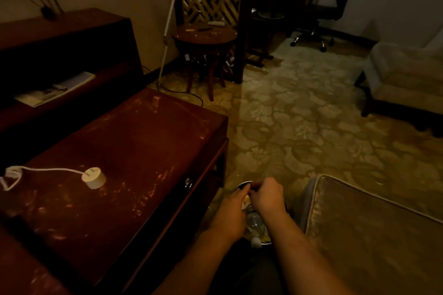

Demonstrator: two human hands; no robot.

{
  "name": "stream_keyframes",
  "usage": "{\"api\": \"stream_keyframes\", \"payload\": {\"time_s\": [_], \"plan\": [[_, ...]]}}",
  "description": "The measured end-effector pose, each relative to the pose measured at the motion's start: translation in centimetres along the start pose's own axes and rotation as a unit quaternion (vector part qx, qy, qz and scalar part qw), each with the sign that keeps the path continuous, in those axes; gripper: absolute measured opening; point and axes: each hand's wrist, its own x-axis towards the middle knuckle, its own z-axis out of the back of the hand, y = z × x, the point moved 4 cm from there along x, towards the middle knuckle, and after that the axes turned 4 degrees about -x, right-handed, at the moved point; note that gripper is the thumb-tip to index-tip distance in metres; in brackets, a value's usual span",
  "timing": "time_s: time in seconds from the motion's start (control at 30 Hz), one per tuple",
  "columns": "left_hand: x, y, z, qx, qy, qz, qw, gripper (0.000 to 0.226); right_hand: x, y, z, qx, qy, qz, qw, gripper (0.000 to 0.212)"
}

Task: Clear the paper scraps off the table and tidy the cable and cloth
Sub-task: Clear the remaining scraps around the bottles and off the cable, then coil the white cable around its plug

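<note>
In the head view, both grips are seen low at the right of the dark wooden desk (134, 146), held together over a round waste bin (242, 184) that stands on the patterned carpet between the desk and a cushioned seat (359, 223). The left grip (231, 214) is reached in from the desk side and the right grip (265, 196) lies just beside it, with its fingers curled towards the thumb over the bin's far rim. Whether either grip is closed on anything cannot be told, as the fingertips are lost in the dim light. A pale scrap (246, 198) is glimpsed between the two grips, and a clear plastic bottle (255, 220) lies in the bin below them.

No paper scraps can be made out on the desk top, so that part of the task is judged to be nearly done. The white cable (48, 170) lies loose near the desk's left edge, joined to a round white puck (93, 177). The cloth cannot be found in this view.

The cable is judged light and limp, likely to trail and snag if lifted by one end. It would best be taken by the stiff puck, with the slack gathered into loops. Paper scraps are expected to be light and easily crushed, and suited to a fingertip pinch.
</note>
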Motion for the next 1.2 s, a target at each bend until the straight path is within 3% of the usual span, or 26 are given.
{"api": "stream_keyframes", "payload": {"time_s": [0.2, 0.37, 0.47, 0.6, 0.67, 0.77, 0.87, 0.97, 1.07, 1.2], "plan": [[-8.1, 1.6, 8.7, 0.059, -0.109, 0.020, 0.992, 0.073, -5.5, 9.6, -1.2, -0.001, 0.043, 0.194, 0.980, 0.022], [-24.9, 7.9, 20.8, 0.095, -0.268, 0.102, 0.953, 0.069, -19.9, 23.7, -8.0, -0.009, 0.132, 0.421, 0.897, 0.032], [-36.7, 12.1, 25.7, 0.139, -0.338, 0.184, 0.913, 0.059, -31.2, 28.1, -15.0, 0.030, 0.204, 0.487, 0.849, 0.040], [-47.0, 15.4, 28.6, 0.261, -0.341, 0.305, 0.850, 0.055, -40.1, 28.4, -20.7, 0.030, 0.269, 0.550, 0.790, 0.044], [-56.1, 18.8, 29.6, 0.261, -0.391, 0.393, 0.790, 0.069, -46.4, 29.8, -24.2, -0.005, 0.284, 0.604, 0.745, 0.053], [-60.5, 22.4, 29.1, 0.217, -0.424, 0.484, 0.734, 0.104, -46.6, 30.1, -24.8, -0.005, 0.305, 0.586, 0.751, 0.057], [-62.2, 25.6, 27.8, 0.128, -0.398, 0.508, 0.754, 0.105, -46.8, 30.3, -25.8, -0.003, 0.300, 0.578, 0.759, 0.058], [-60.1, 25.3, 27.2, 0.124, -0.394, 0.458, 0.787, 0.088, -46.3, 30.3, -25.8, -0.014, 0.316, 0.572, 0.757, 0.066], [-55.8, 23.4, 27.0, 0.108, -0.409, 0.397, 0.815, 0.088, -44.9, 29.9, -25.1, 0.000, 0.346, 0.562, 0.752, 0.073], [-49.0, 21.0, 25.7, 0.034, -0.419, 0.289, 0.860, 0.089, -40.4, 29.2, -22.1, 0.101, 0.363, 0.421, 0.825, 0.058]]}}
